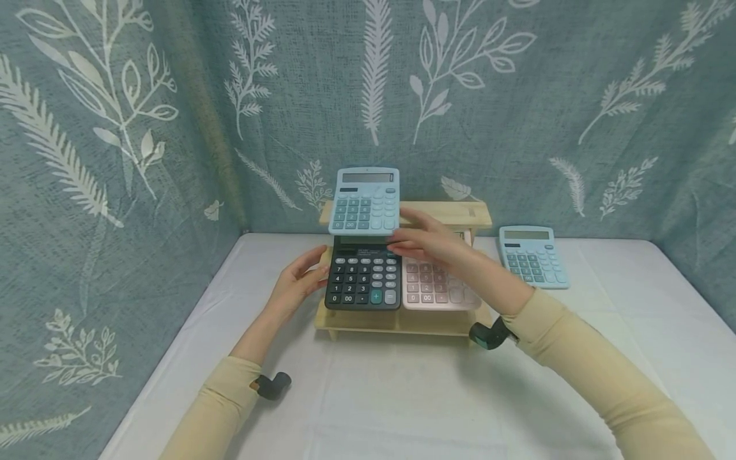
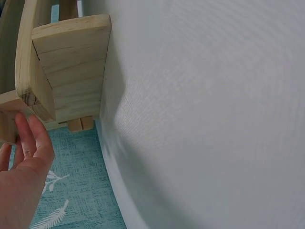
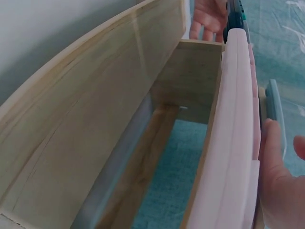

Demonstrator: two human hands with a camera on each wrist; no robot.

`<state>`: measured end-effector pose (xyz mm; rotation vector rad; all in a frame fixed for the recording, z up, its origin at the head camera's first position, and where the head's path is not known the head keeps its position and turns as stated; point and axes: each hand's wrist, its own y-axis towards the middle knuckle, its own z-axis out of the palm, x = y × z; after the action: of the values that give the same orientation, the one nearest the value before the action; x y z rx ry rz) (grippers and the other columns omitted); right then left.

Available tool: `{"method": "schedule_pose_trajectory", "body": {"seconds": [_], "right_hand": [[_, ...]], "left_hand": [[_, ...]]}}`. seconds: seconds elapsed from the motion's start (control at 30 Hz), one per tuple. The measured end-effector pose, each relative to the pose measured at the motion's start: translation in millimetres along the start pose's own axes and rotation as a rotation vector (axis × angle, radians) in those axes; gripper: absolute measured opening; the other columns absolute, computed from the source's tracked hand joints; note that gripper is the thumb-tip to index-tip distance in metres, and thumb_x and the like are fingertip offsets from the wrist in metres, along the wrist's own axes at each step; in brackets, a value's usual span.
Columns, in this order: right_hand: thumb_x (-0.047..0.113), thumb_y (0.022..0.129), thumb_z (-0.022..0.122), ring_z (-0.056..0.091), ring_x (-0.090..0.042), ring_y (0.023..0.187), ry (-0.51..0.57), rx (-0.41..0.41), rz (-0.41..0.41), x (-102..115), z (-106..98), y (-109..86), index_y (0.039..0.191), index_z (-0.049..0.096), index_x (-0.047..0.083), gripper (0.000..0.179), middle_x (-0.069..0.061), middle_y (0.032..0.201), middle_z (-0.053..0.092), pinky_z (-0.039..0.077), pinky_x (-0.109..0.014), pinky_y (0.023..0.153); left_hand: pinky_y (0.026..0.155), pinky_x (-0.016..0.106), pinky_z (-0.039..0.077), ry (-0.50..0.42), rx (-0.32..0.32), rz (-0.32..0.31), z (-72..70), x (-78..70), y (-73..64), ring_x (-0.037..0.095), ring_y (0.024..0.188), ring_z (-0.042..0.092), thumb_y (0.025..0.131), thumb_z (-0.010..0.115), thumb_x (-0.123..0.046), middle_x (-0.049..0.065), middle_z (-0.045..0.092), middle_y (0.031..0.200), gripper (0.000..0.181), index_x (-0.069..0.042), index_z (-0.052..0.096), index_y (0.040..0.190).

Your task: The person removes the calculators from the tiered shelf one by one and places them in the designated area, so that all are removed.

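In the head view, a light blue calculator (image 1: 365, 203) stands tilted on the upper level of a two-tier wooden rack (image 1: 443, 213). My right hand (image 1: 434, 241) is at its lower right corner, fingers extended; in the right wrist view a fingertip meets the blue calculator's edge (image 3: 278, 112). Below, a black calculator (image 1: 363, 278) and a pink calculator (image 1: 431, 284) stand side by side on the lower level; my right hand and forearm partly cover the pink one. My left hand (image 1: 293, 287) is at the rack's left side, and in the left wrist view its loosely bent fingers touch the wood.
A second light blue calculator (image 1: 533, 257) lies on the white tabletop (image 1: 374, 396) to the right of the rack. A patterned teal curtain (image 1: 322, 96) hangs behind and at the sides. Small dark camera mounts (image 1: 273, 385) sit on both wrists.
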<state>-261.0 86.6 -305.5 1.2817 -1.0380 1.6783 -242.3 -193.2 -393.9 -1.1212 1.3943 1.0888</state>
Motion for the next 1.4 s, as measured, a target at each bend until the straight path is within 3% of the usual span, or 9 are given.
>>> {"method": "schedule_pose_trajectory", "body": {"seconds": [0.17,0.4,0.7,1.1,1.4], "right_hand": [[0.0,0.097,0.056,0.065,-0.023,0.103,0.019,0.011,0.002,1,2,3.8,0.156,0.022,0.014,0.07,-0.023,0.136,0.049,0.055,-0.028,0.092],[-0.004,0.096,0.054,0.065,-0.026,0.104,0.073,-0.011,0.016,2,6,8.0,0.156,0.021,0.016,0.071,-0.024,0.135,0.049,0.055,-0.028,0.091],[-0.004,0.096,0.054,0.069,-0.016,0.088,0.105,-0.038,0.02,0,8,10.7,0.157,0.018,0.019,0.074,-0.024,0.135,0.049,0.056,-0.025,0.089],[-0.007,0.096,0.051,0.058,-0.031,0.117,0.176,-0.025,-0.004,0,9,8.9,0.157,0.018,0.015,0.072,-0.021,0.139,0.048,0.054,-0.025,0.093],[-0.006,0.097,0.052,0.056,-0.032,0.121,0.227,-0.045,-0.009,1,12,8.5,0.154,0.026,0.009,0.065,-0.022,0.138,0.05,0.051,-0.028,0.097]], "left_hand": [[0.099,0.032,0.052,0.013,-0.006,0.004,0.6,0.0,0.0,0.034,0.125,0.049,0.099,0.058,-0.013,0.018,0.034,0.151,0.055,-0.004,0.037,0.149],[0.098,0.029,0.052,0.029,-0.004,0.012,0.2,0.7,-1.0,0.034,0.126,0.049,0.099,0.058,-0.014,0.019,0.035,0.151,0.056,-0.005,0.036,0.149],[0.099,0.031,0.052,0.011,-0.007,0.01,-0.4,1.6,-0.2,0.033,0.125,0.049,0.099,0.057,-0.012,0.018,0.037,0.15,0.054,-0.004,0.037,0.149],[0.098,0.03,0.052,-0.005,0.004,0.009,-0.7,1.8,0.2,0.03,0.123,0.051,0.099,0.056,-0.01,0.018,0.037,0.149,0.054,-0.004,0.037,0.149],[0.096,0.028,0.053,-0.02,0.015,0.023,-1.0,2.6,0.1,0.024,0.118,0.053,0.1,0.056,-0.008,0.019,0.038,0.148,0.053,-0.004,0.037,0.149]]}}
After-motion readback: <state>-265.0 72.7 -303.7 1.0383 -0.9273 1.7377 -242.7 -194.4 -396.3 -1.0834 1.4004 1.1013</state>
